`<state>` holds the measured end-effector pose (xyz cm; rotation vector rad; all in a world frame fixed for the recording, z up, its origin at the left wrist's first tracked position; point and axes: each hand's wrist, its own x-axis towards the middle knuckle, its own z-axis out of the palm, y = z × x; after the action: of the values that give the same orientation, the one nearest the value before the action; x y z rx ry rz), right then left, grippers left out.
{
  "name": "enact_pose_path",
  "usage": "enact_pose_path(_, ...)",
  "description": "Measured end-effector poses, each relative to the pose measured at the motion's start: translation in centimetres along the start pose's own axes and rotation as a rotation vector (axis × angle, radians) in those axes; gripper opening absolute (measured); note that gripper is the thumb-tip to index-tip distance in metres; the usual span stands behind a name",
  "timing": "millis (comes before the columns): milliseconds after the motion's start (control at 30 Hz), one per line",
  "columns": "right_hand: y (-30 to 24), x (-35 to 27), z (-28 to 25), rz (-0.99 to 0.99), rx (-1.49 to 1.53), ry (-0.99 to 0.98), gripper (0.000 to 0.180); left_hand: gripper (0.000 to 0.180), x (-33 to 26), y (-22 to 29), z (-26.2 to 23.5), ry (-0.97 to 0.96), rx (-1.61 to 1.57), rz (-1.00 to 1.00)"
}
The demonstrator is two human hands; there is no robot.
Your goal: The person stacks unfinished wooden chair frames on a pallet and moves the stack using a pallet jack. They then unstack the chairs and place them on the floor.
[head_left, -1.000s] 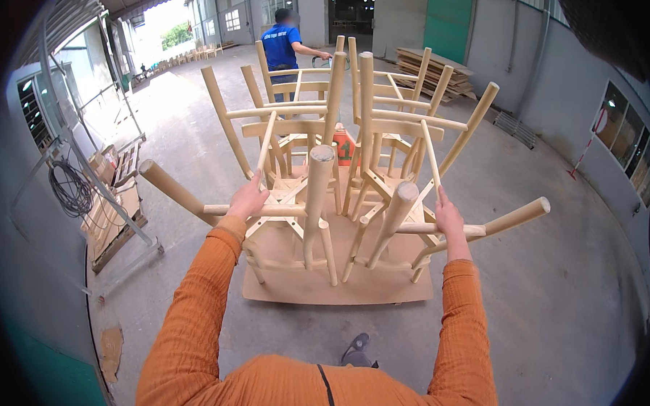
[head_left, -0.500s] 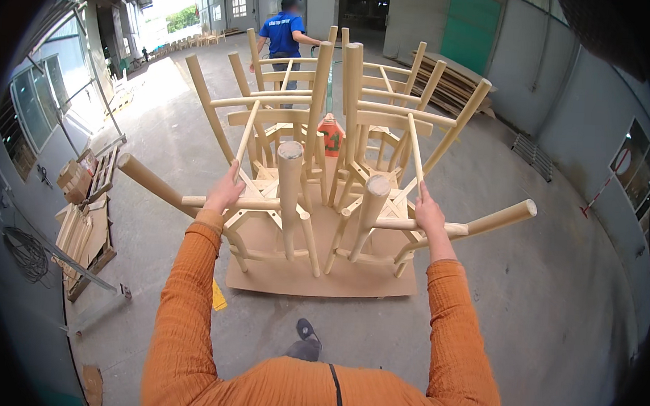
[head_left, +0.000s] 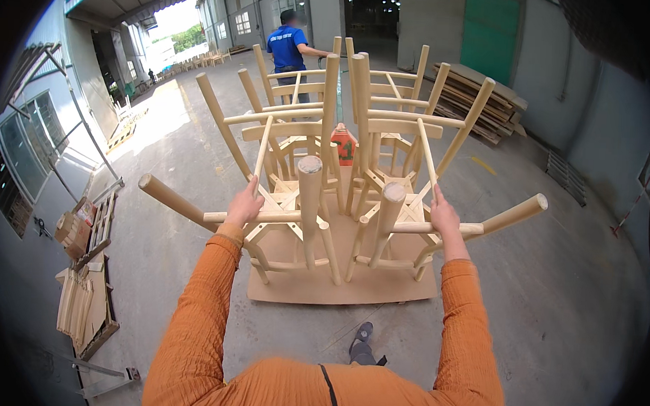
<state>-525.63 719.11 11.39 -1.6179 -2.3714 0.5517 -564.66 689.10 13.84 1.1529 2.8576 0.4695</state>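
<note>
Clearly, left hand (head_left: 244, 206) and right hand (head_left: 445, 215) grip pale, round-legged wooden chair frames (head_left: 309, 211).

We held both arms (head_left: 197, 306) outstretched and apart, our left grip (head_left: 245, 207) and right grip (head_left: 445, 214) curled closed.

Two grips (head_left: 243, 207), two chair rows (head_left: 310, 217), one co-worker (head_left: 287, 47), one placard (head_left: 343, 142)

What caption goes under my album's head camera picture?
Left hand and right hand hold pale wooden chair frames on a flat brown board, a blue-shirted person ahead.
</note>
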Motion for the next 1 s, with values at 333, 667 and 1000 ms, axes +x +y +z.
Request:
enact_pose_path(333,-3.5,16.5,1.8,-0.034,0.01,0.002,0.052,0.069,16.5,2.6,2.8,-0.038,-0.065,-0.03)
enact_pose_path(667,-6.5,37.4,3.9,-0.013,0.009,0.023,0.051,0.067,36.7,7.8,6.6,-0.038,-0.004,-0.034)
enact_pose_path(1000,-13.8,57.1,4.3,-0.04,0.017,0.056,0.051,0.07,57.7,9.0,8.0,0.005,-0.017,-0.015)
